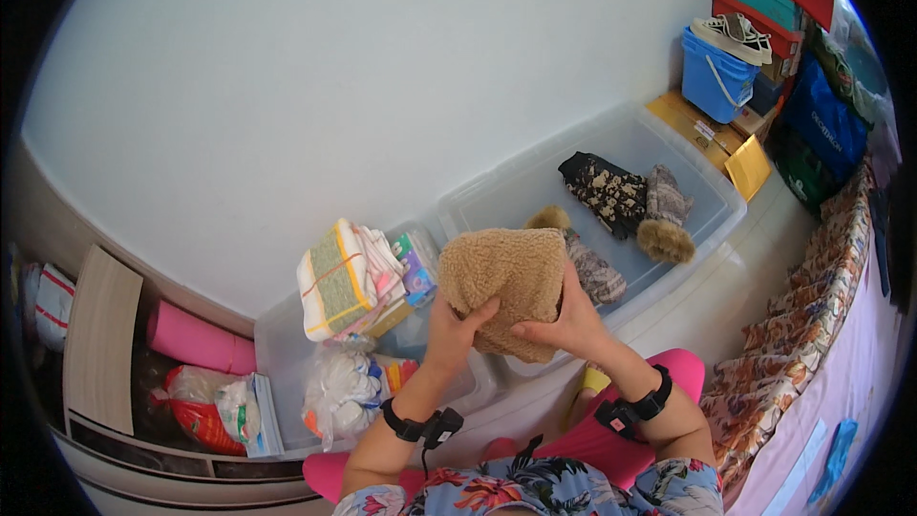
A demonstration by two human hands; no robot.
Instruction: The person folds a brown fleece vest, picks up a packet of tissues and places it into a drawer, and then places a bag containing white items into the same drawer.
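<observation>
My left hand [458, 330] and my right hand [569, 319] hold a tan fleecy fabric item [505, 279] between them, thumbs on its near face. The item hangs above the near edge of a translucent plastic bin lid [501, 193]. On that lid, just behind my right hand, lies a grey patterned mitten with furry trim [598, 276]. Farther right on it are a black glove with tan blotches [609, 190] and another grey mitten with a brown fur cuff [666, 229]. Whether the fleecy item is a hat or another garment, I cannot tell.
Left of my hands, folded cloths [340, 279] and a clear bag of white items [344, 387] sit on another plastic bin [276, 344]. A pink roll [200, 340] lies farther left. A blue bucket [716, 79] bearing sneakers [731, 36] stands at upper right. A floral-edged bed cover [795, 287] borders the right.
</observation>
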